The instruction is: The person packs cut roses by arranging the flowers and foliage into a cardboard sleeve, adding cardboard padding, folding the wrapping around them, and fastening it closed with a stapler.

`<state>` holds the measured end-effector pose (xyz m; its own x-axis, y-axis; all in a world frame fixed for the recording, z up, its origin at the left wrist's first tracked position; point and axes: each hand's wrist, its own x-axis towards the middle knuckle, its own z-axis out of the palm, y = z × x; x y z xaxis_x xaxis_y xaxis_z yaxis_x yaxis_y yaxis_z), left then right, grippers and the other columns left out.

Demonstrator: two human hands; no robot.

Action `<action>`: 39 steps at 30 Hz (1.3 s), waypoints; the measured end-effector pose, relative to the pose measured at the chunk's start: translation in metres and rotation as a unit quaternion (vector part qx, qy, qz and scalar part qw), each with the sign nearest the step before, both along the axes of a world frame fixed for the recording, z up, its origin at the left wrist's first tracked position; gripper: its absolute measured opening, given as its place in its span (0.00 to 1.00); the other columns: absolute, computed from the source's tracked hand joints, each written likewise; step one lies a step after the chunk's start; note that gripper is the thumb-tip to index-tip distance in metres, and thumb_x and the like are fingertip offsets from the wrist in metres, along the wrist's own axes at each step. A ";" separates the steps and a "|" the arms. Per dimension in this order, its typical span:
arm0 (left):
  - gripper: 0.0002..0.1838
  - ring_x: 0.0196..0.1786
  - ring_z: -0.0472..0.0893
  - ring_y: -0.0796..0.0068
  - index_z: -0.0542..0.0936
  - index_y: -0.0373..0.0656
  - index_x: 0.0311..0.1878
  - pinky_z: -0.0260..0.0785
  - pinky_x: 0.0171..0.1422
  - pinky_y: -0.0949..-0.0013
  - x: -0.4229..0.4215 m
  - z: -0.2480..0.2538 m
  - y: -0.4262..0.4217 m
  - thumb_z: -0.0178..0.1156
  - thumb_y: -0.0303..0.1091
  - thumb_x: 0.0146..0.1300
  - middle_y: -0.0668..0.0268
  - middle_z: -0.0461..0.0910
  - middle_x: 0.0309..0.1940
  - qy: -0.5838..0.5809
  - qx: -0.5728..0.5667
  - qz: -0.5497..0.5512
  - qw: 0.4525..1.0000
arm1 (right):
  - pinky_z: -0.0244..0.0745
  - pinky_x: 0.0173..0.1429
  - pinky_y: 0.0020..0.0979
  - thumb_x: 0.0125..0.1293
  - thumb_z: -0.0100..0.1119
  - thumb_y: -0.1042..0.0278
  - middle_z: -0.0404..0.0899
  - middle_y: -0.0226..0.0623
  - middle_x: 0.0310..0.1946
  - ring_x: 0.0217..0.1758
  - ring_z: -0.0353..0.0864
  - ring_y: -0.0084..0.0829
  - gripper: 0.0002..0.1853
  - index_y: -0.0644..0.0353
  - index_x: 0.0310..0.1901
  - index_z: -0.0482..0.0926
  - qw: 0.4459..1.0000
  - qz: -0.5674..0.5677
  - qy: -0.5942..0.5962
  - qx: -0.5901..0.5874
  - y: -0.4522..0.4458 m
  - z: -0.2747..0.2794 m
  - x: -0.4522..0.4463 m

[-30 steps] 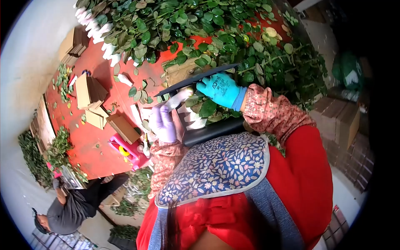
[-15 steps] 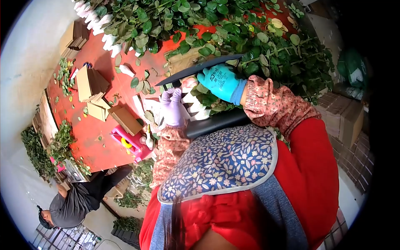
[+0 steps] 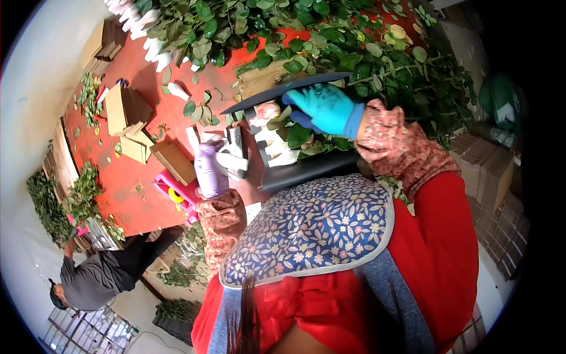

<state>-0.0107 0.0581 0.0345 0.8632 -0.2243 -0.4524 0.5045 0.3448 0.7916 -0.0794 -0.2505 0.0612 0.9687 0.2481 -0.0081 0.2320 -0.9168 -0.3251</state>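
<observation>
My left hand [image 3: 209, 169], in a purple glove, is beside a pile of white pieces [image 3: 233, 154]; its fingertips are blurred, and whether they hold anything is unclear. My right hand [image 3: 324, 110], in a teal glove with a dark blue palm, has its fingers stretched out and apart along the raised dark edge [image 3: 277, 92] of a black holder. Inside the holder [image 3: 306, 171], in front of this hand, lie a pale pink rose head [image 3: 266, 111], white netted pieces [image 3: 278, 150] and green leaves [image 3: 299, 135].
Leafy stems [image 3: 236, 23] cover the far side of the red table [image 3: 132, 203]. Cardboard pieces [image 3: 122, 109] and a pink holder [image 3: 177, 192] with a yellow roll stand at left. White-wrapped heads [image 3: 156, 53] line the pile. Another person [image 3: 97, 280] is at lower left.
My left hand has moved left from the holder's edge to the white pile. My right hand has shifted slightly right and its fingers have spread. The other person's arm has moved.
</observation>
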 end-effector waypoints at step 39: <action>0.15 0.38 0.81 0.79 0.82 0.32 0.52 0.75 0.43 0.74 -0.025 0.009 -0.006 0.67 0.29 0.65 0.65 0.84 0.38 -0.231 0.344 -0.329 0.849 | 0.74 0.55 0.46 0.62 0.64 0.51 0.73 0.46 0.63 0.49 0.79 0.49 0.16 0.53 0.45 0.80 0.972 0.088 -0.024 0.218 -0.019 0.001 -0.010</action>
